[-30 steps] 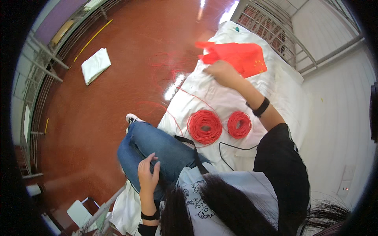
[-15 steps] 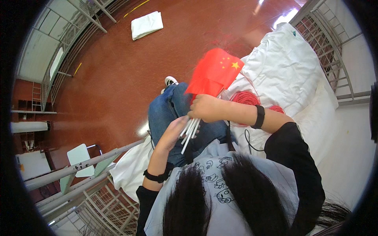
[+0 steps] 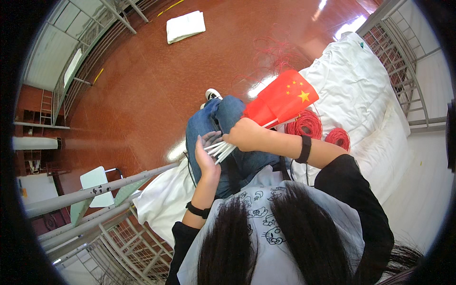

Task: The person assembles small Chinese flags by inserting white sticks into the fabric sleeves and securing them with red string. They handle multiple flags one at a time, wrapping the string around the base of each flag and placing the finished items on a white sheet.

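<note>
My right hand is closed round a bundle of small red flags with yellow stars, held over my lap. The cloth fans out past the hand to the upper right. Several white flagsticks stick out on the other side, their ends pointing lower left. Beside those stick ends is my left hand, its palm turned toward them and its fingers apart. The fingertips lie partly behind the sticks; whether they touch is hard to see.
Two coils of red cord lie on the white bedding to my right. Loose red strands spread over the floor. A folded white cloth lies farther off. At left are a metal bed rail and a pale chair.
My right hand and the flags have tilted over to the right, so the sticks lie flatter. The left hand has opened beside the stick ends. The whole view has shifted slightly.
</note>
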Motion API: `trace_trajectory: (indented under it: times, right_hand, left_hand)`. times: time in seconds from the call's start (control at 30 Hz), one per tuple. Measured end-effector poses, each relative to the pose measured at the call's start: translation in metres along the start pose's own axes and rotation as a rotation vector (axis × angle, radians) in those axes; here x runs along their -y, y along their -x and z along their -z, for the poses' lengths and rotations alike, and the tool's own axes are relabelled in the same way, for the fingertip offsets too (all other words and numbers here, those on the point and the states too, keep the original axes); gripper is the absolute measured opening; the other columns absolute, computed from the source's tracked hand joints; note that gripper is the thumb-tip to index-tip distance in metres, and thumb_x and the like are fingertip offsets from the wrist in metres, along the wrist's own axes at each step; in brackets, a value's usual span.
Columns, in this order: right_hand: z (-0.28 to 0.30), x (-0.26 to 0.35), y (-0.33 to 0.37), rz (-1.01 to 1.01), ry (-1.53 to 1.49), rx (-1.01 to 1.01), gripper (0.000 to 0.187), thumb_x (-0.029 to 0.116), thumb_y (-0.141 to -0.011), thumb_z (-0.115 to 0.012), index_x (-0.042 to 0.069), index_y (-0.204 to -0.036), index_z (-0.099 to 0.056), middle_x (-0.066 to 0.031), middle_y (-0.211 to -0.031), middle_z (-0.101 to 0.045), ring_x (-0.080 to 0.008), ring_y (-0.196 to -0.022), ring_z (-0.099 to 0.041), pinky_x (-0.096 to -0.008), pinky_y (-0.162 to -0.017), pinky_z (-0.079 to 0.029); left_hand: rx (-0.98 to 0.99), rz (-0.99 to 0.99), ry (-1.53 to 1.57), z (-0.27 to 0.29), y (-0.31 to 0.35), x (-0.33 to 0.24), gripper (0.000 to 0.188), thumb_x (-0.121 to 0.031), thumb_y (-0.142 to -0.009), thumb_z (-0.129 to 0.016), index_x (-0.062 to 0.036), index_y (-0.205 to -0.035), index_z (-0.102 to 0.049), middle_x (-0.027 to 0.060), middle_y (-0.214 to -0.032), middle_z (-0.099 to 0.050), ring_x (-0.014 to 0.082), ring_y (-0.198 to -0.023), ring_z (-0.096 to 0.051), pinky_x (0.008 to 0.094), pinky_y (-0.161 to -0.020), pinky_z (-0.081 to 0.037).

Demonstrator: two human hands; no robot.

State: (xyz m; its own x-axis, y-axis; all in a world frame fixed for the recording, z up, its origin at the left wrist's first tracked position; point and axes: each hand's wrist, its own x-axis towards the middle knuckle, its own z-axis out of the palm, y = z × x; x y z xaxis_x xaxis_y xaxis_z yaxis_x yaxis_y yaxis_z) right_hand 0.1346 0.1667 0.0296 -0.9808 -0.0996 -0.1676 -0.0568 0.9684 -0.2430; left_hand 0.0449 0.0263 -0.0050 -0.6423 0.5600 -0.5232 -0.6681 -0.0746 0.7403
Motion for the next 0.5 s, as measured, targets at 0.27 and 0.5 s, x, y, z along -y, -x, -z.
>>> trace_trajectory:
  times: [0.27, 0.5]
  right_hand:
    - [0.000, 0.014, 0.001, 0.017, 0.019, -0.024, 0.016, 0.016, -0.071, -0.063, 0.009, -0.085, -0.066, -0.0085, -0.068, -0.066, -0.0261, -0.064, -0.067, -0.0378, -0.055, -0.051]
    - [-0.005, 0.010, 0.007, 0.068, 0.077, 0.016, 0.010, 0.018, -0.070, -0.065, 0.009, -0.075, -0.066, -0.0092, -0.070, -0.067, -0.0249, -0.068, -0.068, -0.0376, -0.055, -0.051]
  left_hand:
    - [0.042, 0.009, 0.075, 0.006, 0.006, 0.017, 0.032, -0.030, -0.095, -0.039, -0.0041, -0.088, -0.057, 0.0094, -0.086, -0.062, 0.0199, -0.083, -0.059, 0.0325, -0.079, -0.046]
    - [0.257, 0.188, -0.286, 0.016, 0.005, 0.009, 0.035, -0.032, -0.094, -0.044, -0.0007, -0.096, -0.059, 0.0107, -0.089, -0.064, 0.0190, -0.085, -0.061, 0.0338, -0.079, -0.049]
